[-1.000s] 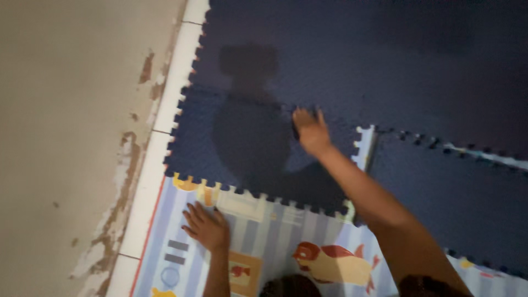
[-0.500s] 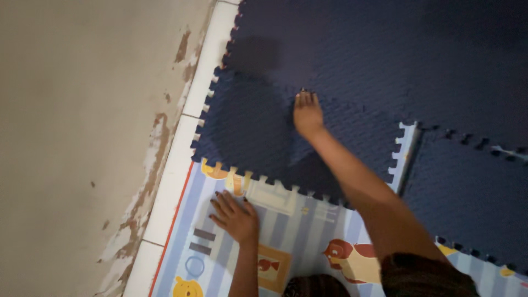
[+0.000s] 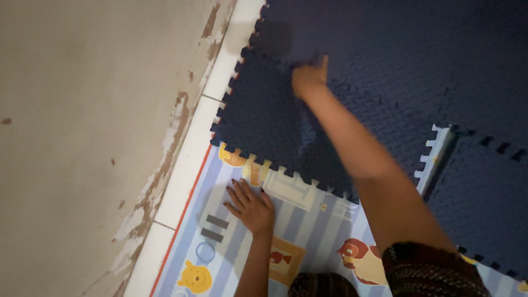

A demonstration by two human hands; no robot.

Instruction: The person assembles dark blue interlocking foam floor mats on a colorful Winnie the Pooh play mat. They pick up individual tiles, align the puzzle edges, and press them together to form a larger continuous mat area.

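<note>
Right hand (image 3: 309, 77): far, centre of view, arm stretched out; palm down on the navy tile (image 3: 275, 121) at its far toothed edge, where it meets the next navy mat (image 3: 396, 49). Fingers blurred; together or apart, cannot tell. Pressing at the seam reads as seating the teeth.
Left hand (image 3: 252, 206): near, flat on the printed mat (image 3: 308, 220), fingers spread, gripping nothing. Placement reads as a prop for body weight during the reach.
Navy tile: on the floor, left side along the white floor strip (image 3: 187, 165); near edge overlaps the printed mat, teeth lying on top of it.
Printed mat: striped, cartoon animals, under the navy layer at the near side.
Wall (image 3: 82, 137): left, beige, paint chipped along its foot.
Count, hands: 2, one person.
Count, navy pieces: at least 3 told apart (the pressed tile, the far mat, one at right (image 3: 484, 203)); seams dim, exact number uncertain.
Count, printed mats: 1 visible.
</note>
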